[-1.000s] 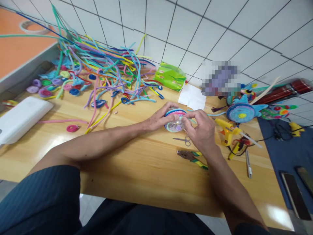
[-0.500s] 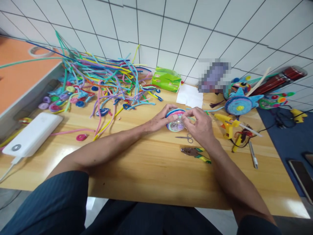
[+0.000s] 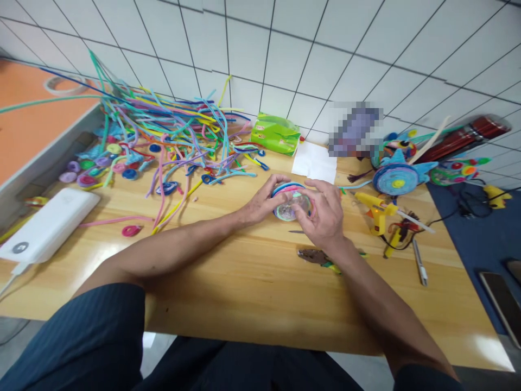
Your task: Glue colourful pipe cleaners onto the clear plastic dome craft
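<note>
A round pipe-cleaner disc (image 3: 288, 210), ringed in blue, pink and other colours with a clear, shiny middle, is held above the table. My left hand (image 3: 264, 202) grips its left edge, thumb over the front. On the right side, my right hand (image 3: 323, 214) holds it too, its thumb pressed on the shiny face and its fingers curved behind the rim. Below the hands only the tip of the scissors (image 3: 296, 232) shows. Pliers (image 3: 313, 256) with green and yellow handles lie partly under my right wrist.
Pipe cleaners (image 3: 175, 119) are heaped at the back left, near several small coils. A white power bank (image 3: 51, 225) lies at the left. Toward the right are a yellow glue gun (image 3: 376, 212), a pen-like tool (image 3: 420, 263), a blue fish-shaped craft (image 3: 394, 180) and a red flask (image 3: 468, 138).
My right hand has turned from a fingertip pinch at the disc's upper right to a wider hold, thumb on its face. It now covers most of the scissors.
</note>
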Available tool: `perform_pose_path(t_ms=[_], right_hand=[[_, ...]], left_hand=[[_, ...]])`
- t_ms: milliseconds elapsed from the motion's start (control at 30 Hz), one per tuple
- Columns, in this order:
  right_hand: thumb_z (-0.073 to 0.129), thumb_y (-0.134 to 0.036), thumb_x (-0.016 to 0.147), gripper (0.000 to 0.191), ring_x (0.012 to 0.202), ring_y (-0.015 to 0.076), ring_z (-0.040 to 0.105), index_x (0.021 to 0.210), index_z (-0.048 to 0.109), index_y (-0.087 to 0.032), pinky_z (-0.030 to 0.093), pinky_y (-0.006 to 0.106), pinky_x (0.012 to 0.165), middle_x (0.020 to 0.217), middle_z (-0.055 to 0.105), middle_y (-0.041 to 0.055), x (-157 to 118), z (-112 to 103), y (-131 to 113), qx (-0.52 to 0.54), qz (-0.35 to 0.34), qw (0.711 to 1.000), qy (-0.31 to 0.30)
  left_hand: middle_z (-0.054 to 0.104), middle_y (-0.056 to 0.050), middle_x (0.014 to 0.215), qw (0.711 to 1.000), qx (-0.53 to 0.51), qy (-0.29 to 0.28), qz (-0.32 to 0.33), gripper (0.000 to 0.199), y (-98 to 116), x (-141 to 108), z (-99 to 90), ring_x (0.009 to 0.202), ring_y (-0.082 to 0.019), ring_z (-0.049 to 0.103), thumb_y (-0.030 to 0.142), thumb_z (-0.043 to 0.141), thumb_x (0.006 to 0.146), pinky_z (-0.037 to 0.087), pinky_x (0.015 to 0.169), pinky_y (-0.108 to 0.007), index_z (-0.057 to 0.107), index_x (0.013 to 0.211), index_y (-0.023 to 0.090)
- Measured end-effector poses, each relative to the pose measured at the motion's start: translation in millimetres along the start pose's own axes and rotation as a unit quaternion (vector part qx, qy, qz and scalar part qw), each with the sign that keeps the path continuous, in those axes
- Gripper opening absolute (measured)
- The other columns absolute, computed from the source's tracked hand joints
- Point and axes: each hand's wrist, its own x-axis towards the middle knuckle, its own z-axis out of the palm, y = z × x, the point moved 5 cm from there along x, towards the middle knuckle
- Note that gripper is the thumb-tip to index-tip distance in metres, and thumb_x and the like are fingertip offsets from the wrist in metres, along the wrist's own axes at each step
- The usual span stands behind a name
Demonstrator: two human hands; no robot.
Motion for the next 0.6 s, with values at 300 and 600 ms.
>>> perform_pose_path(t_ms=[300, 600], right_hand=[[0.070, -0.035, 0.110, 0.035, 0.120, 0.0348, 0.080, 0.144, 0.070, -0.028, 0.065, 0.056, 0.104, 0.132, 0.083, 0.0140, -11, 6, 4, -0.008, 0.017, 1.000, -0.006], [0.070, -0.028, 0.108, 0.028, 0.112, 0.0334, 0.080, 0.135, 0.079, -0.028, 0.066, 0.054, 0.101, 0.122, 0.084, 0.0126, -17, 6, 12, 0.011, 0.054, 0.998, -0.013]], left_hand=[[0.071, -0.008, 0.133, 0.999, 0.015, 0.032, 0.004, 0.069, 4, -3, -0.3, 0.123, -0.026, 0.068, 0.079, 0.072, 0.101, 0.057, 0.114, -0.044, 0.055, 0.139, 0.025], [0.072, -0.008, 0.132, 0.998, 0.016, 0.051, 0.014, 0.064, 6, -3, -0.1, 0.124, -0.027, 0.069, 0.077, 0.070, 0.104, 0.057, 0.114, -0.044, 0.055, 0.137, 0.025]])
